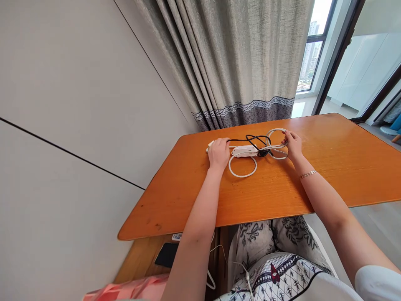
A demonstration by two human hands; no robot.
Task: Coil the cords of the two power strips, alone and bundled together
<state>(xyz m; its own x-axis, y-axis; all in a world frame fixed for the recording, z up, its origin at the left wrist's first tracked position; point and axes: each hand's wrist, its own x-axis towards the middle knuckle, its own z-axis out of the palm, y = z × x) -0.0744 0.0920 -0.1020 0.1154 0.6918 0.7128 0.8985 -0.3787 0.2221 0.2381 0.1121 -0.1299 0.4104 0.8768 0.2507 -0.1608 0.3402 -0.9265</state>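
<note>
Patterned curtains [244,54] hang behind an orange-brown wooden table [354,159], with a window [313,54] at the upper right. On the tabletop lies a white power strip [244,151], with a white cable [243,176] looped around and beside it and a black cable [247,136] crossing near its right end. Left hand [218,154]: fingers curled over the white piece at the strip's left; exact grip hidden. Right hand [293,144]: fingers pinching the looped white cable.
</note>
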